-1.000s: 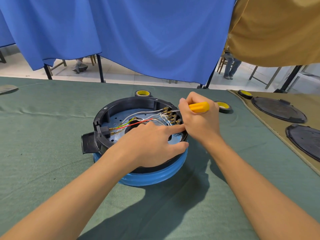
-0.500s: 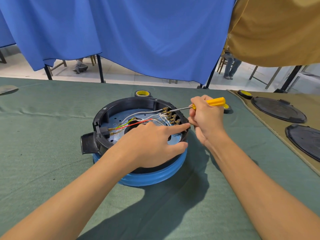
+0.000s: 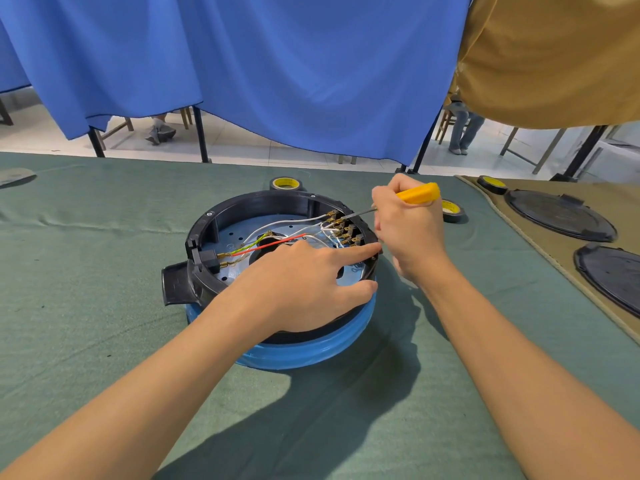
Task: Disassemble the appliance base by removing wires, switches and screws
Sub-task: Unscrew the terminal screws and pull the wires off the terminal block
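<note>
A round appliance base point(image 3: 242, 209) with a black ring on a blue rim lies upside down on the green cloth. Inside run white, red and green-yellow wires point(image 3: 273, 241) to a row of brass terminals point(image 3: 343, 230) at its right wall. My left hand point(image 3: 304, 285) rests on the near side of the base, index finger stretched toward the terminals, thumb on the rim. My right hand point(image 3: 408, 233) grips a yellow-handled screwdriver point(image 3: 417, 194) whose thin shaft points left at the top terminal.
Rolls of tape sit behind the base point(image 3: 285, 183), right of my right hand point(image 3: 452, 210) and on the tan cloth point(image 3: 491, 183). Two black round covers point(image 3: 559, 214) point(image 3: 609, 275) lie at the right. Blue and tan curtains hang beyond the table.
My right hand drew back from the terminals to the right, then shifted slightly inward, the screwdriver handle lifting above its knuckles. My left hand stays on the base.
</note>
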`<state>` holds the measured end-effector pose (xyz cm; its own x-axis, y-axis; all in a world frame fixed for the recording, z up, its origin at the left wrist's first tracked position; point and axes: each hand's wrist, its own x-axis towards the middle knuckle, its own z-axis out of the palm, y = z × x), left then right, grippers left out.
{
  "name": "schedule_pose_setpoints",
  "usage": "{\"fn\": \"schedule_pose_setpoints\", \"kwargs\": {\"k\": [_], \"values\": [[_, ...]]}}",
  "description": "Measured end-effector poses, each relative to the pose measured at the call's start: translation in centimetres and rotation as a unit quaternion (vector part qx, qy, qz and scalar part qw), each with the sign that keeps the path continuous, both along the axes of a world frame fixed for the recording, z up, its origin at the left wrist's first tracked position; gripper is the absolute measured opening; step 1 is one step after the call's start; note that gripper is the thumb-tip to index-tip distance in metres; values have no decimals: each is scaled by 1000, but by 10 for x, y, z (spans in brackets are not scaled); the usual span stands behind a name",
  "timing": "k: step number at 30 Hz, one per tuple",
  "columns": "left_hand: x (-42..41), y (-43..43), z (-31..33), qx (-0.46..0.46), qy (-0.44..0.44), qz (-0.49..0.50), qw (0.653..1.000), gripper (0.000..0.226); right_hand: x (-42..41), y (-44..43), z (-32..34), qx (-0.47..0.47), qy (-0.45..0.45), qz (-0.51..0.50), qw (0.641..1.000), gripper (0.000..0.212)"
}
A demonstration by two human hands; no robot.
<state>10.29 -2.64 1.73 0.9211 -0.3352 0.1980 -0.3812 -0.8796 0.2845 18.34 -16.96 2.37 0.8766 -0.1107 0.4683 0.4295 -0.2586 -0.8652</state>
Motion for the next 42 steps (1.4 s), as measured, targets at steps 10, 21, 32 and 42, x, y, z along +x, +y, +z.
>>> {"fn": "schedule_pose_setpoints", "kwargs": {"k": [10,21,32,42], "values": [[1,0,0,-4,10,-5,1000,61,7,-4,4,230,173,48,956,37],[-2,0,4,-4,27,1,1000,56,-1,-3,-1,45,29,0,999,32],[-4,-1,6,-2,40,-1,999,57,4,-7,-4,317,211,59,923,31],[-5,1,8,-23,36,22,999,53,0,-8,-14,325,85,-3,942,32]]}}
